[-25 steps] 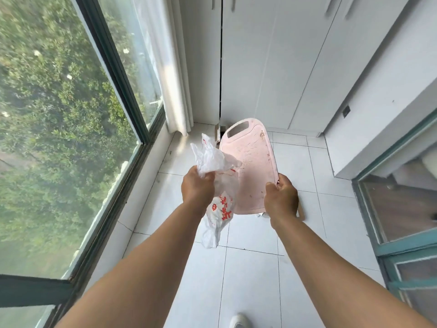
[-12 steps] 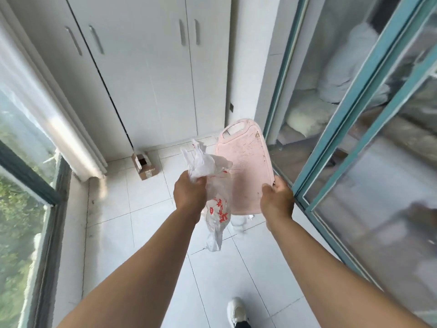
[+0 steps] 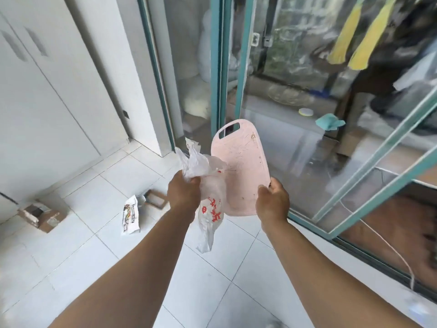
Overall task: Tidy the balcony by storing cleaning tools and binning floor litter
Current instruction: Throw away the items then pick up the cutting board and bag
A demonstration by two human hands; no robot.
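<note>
My left hand [image 3: 183, 194] grips a crumpled white plastic bag [image 3: 208, 185] with red print, which hangs down below my fist. My right hand [image 3: 273, 200] holds the lower right corner of a pink board [image 3: 241, 166] with a handle slot at its top, tilted up in front of me. On the white tiled floor [image 3: 106, 233] to the left lie a printed wrapper [image 3: 130, 215], a small open cardboard box [image 3: 39, 215] and a small brown box frame [image 3: 156, 198].
White cabinet doors [image 3: 47, 91] fill the left. A teal-framed glass sliding door [image 3: 227, 67] stands ahead and to the right, with a room behind it. A thin white cord [image 3: 387, 247] trails along the door sill at the right.
My view has swung right, from the window and cabinets to the glass door. Both hands keep their hold on the bag and the board. Floor litter has come into view at the left.
</note>
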